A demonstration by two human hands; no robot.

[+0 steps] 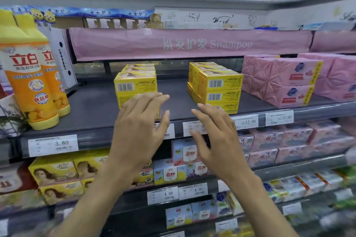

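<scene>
Two hands, fingers spread & released, holding nothing. Risk: a careless nudge could topple the left yellow box stack (134, 82), as its boxes sit loosely piled near the shelf (92, 106) edge. It lies centre frame, just behind left hand (138, 131) fingertips; contact can't be told. Right hand (217, 140) is just beside right stack (219, 86), centre-right.
</scene>
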